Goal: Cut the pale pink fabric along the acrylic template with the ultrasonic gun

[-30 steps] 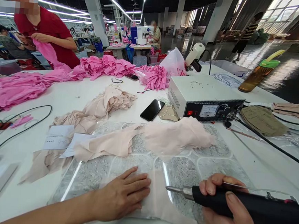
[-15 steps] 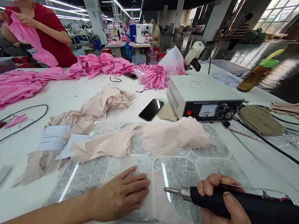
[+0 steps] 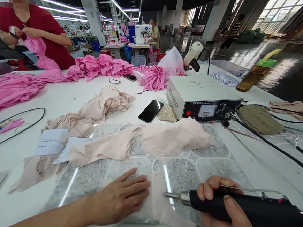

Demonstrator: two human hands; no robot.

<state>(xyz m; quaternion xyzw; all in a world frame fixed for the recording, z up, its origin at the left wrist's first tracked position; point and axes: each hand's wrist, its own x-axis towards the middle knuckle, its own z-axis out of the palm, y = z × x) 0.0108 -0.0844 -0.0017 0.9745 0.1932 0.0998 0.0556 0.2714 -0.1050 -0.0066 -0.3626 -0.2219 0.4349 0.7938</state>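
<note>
My left hand (image 3: pixel 124 197) lies flat, fingers spread, on a thin pale pink fabric piece (image 3: pixel 163 207) over a clear patterned mat (image 3: pixel 83 181). My right hand (image 3: pixel 225 210) is wrapped round a black handheld tool (image 3: pixel 259 213). The tool's metal tip points left, over the right edge of the fabric piece; whether it touches cannot be told. Beyond my hands, more pale pink fabric (image 3: pixel 175 138) is heaped on the mat, and another strip (image 3: pixel 104 146) lies left of it beside white paper slips (image 3: pixel 51 142).
A metal control box (image 3: pixel 202 96) with a dial and a black cable stands at the back right. Near it are a black phone (image 3: pixel 150 111) and a tilted bottle (image 3: pixel 256 74). Pink fabric (image 3: pixel 19 85) runs along the far left edge, where a person in red (image 3: pixel 50 42) holds some.
The view has shifted slightly. The person in red has lowered their hands with the pink cloth. My hands and the tool hold nearly the same place over the fabric.
</note>
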